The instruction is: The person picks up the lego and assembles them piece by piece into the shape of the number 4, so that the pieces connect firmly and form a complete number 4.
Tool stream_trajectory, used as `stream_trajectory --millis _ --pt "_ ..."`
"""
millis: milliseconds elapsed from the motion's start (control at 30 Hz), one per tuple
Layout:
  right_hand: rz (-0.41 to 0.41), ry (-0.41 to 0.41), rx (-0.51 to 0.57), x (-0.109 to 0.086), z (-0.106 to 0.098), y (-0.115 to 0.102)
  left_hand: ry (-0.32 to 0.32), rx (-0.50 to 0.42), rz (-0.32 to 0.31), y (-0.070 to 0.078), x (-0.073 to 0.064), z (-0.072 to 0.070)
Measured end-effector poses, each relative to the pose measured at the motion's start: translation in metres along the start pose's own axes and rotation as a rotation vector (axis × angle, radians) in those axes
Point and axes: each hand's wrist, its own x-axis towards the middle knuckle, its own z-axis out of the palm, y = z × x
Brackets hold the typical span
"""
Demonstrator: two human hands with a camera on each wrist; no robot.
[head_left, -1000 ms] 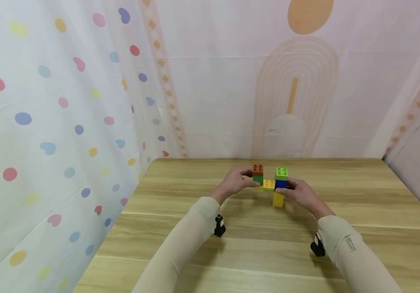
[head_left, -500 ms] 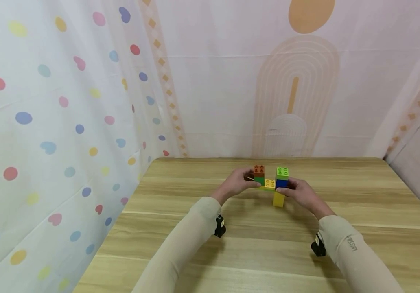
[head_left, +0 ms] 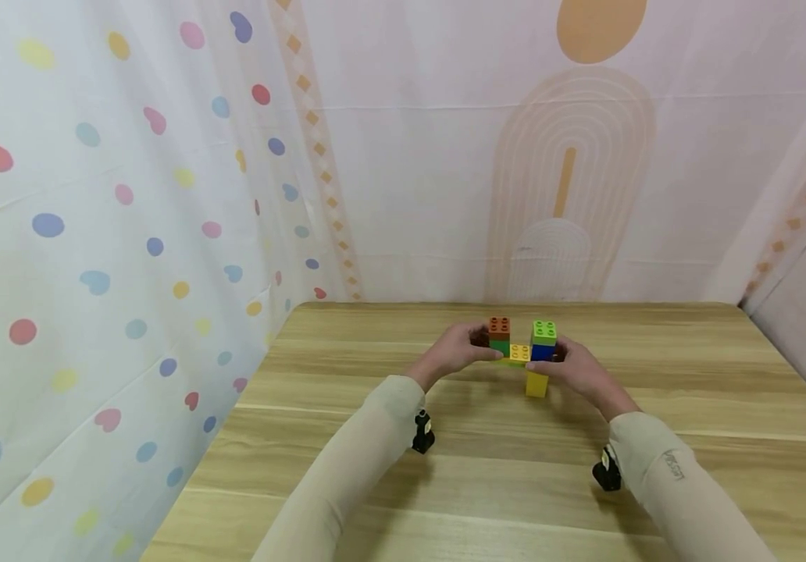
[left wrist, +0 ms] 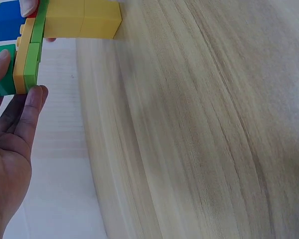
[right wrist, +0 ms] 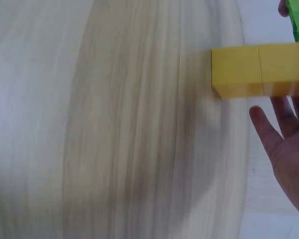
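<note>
A toy building-brick structure is held between both hands, close over the wooden table. Its left stack is a brown brick (head_left: 499, 326) on a green brick (head_left: 499, 346); the right stack is a lime brick (head_left: 544, 331) on a blue brick (head_left: 542, 353). A flat orange-yellow brick (left wrist: 23, 59) bridges them, above thin green pieces (left wrist: 32, 64). Two yellow bricks (right wrist: 259, 69) form one leg under the right side. My left hand (head_left: 454, 351) pinches the left end, thumb on the green brick. My right hand (head_left: 579, 369) grips the blue brick, its fingers partly hidden behind.
The wood-grain table (head_left: 487, 484) spreads around the hands. Patterned white curtains (head_left: 403, 195) hang at its back and left. A black wrist device (head_left: 423, 432) is worn at the left cuff, another black device (head_left: 608, 472) at the right.
Both hands keep their hold on the brick structure. The whole head view has drifted slightly, and the right thumb sits a touch further left across the blue brick's lower edge.
</note>
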Motion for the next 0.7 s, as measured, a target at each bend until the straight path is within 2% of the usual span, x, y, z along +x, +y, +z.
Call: stream_trajectory --millis 333,467,567,700 --pt "0.038 0.008 0.044 -0.001 0.008 0.001 -0.035 0.035 0.006 0.006 -0.001 0.0" --pt "0.046 0.014 0.053 -0.002 0.01 0.0 -0.032 0.095 -0.004 0.01 0.0 -0.002" --pt "0.041 0.022 0.067 -0.003 0.011 0.0 -0.021 0.149 0.012 0.011 0.0 -0.002" --pt "0.035 0.029 0.09 -0.005 0.012 0.001 -0.011 0.164 0.041 0.01 -0.001 0.001"
